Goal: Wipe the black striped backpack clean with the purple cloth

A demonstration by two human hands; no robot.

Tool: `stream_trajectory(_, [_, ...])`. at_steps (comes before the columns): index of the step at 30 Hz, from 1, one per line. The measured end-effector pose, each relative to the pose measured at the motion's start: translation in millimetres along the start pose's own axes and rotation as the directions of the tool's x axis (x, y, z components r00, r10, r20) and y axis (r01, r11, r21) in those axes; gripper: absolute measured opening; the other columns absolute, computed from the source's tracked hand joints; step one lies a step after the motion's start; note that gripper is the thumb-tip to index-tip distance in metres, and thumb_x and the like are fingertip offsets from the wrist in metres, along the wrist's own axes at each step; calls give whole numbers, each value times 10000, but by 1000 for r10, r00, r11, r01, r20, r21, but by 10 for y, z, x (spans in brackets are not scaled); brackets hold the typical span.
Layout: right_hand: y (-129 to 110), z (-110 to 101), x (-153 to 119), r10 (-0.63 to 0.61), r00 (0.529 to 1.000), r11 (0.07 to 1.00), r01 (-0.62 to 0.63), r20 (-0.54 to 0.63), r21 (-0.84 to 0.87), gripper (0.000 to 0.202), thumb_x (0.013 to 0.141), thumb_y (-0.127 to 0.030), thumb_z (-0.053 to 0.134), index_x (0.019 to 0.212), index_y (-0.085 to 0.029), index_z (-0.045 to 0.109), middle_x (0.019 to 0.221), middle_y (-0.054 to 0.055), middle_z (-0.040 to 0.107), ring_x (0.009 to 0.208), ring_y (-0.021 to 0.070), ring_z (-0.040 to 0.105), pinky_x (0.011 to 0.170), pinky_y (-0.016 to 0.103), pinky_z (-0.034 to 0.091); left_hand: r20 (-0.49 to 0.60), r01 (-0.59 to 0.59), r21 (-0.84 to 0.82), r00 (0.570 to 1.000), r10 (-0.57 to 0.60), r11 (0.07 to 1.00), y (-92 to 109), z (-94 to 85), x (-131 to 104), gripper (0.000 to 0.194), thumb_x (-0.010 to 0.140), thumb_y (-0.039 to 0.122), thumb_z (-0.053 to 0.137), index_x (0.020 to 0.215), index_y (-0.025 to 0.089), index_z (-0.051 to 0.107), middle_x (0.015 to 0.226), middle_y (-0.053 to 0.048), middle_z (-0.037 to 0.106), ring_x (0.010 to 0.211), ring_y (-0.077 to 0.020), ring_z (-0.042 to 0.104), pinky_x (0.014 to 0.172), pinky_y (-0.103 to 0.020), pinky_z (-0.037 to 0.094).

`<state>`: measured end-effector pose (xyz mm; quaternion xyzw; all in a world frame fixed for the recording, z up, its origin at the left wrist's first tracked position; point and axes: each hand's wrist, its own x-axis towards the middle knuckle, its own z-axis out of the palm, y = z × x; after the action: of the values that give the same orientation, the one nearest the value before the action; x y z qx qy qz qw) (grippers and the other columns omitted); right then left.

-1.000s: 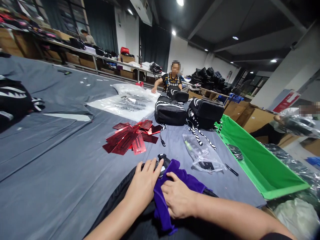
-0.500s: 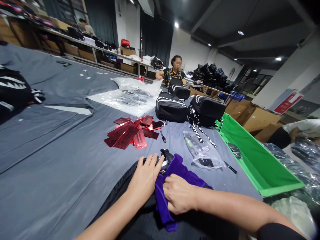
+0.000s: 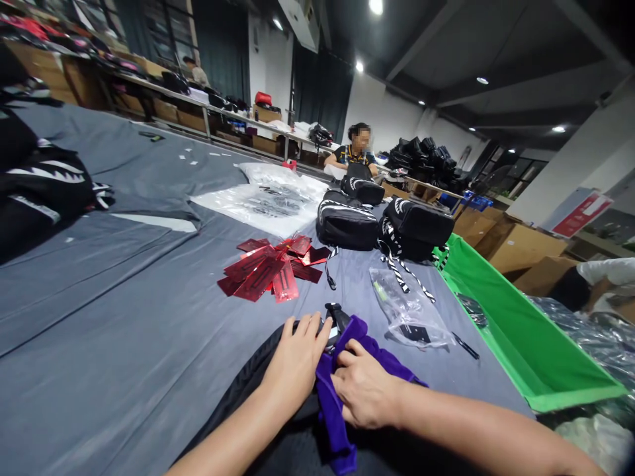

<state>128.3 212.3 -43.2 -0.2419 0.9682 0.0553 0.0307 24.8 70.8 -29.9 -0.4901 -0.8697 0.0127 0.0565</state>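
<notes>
A black bag (image 3: 243,377) lies at the near edge of the grey-covered table. My left hand (image 3: 297,357) rests on its top edge, fingers stretched out beside a black strap end. Bunched in my right hand (image 3: 367,387) is a purple cloth (image 3: 337,443), which drapes over the bag and partly hides it. The fingers of that hand are curled around the cloth. Beyond the hands sits a fanned pile of red packets (image 3: 262,271), and to the right of it a clear plastic bag (image 3: 409,311) with something black inside.
Black bags with white patterns (image 3: 347,221) stand at the table's far side, a person (image 3: 358,149) behind them. More black bags (image 3: 44,178) lie left. A green bin (image 3: 520,337) borders the right edge, near a black pen-like tool (image 3: 465,345). Plastic sheets (image 3: 268,198) lie farther back.
The view has shifted slightly, so the scene sits lower and further right. My right fingers have moved a little on the purple cloth. The person opposite has drawn an arm in from the plastic sheets.
</notes>
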Motion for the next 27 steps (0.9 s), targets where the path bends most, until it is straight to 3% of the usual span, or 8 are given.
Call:
stream_trajectory(8, [-20, 11, 12, 29, 999, 999, -29, -18, 16, 131, 758, -290, 529, 802, -172, 566, 705, 47, 643, 779, 209, 434, 979, 443, 256, 15, 5, -2, 1000, -5, 1000, 6, -10, 7, 602, 894, 217, 475, 1480, 157, 350, 1486, -180, 399, 1332, -344, 396, 1097, -549, 305])
stream_trajectory(12, [-23, 7, 21, 9, 999, 1000, -7, -47, 26, 145, 777, -314, 525, 815, -182, 572, 717, 30, 650, 811, 217, 453, 1060, 477, 183, 40, -2, -4, 999, 2, 1000, -5, -2, 12, 614, 892, 226, 483, 1484, 155, 338, 1496, -182, 384, 1345, -344, 382, 1104, -551, 297])
stream_trajectory(17, [-26, -39, 33, 18, 1000, 1000, -18, 9, 3, 146, 753, -307, 554, 809, -178, 592, 705, 35, 657, 817, 225, 465, 1101, 498, 133, 7, -3, 22, 1000, 3, 1000, -3, 15, -4, 608, 891, 240, 488, 1478, 157, 354, 1487, -184, 398, 1331, -341, 397, 1093, -549, 309])
stream_trajectory(27, [-20, -31, 29, 20, 999, 999, -19, -29, 40, 154, 782, -311, 545, 819, -173, 603, 709, 25, 661, 838, 222, 477, 1133, 500, 108, -15, -4, -3, 1000, 4, 1000, -9, 24, 0, 612, 863, 202, 511, 1462, 164, 390, 1477, -177, 417, 1328, -336, 404, 1082, -537, 320])
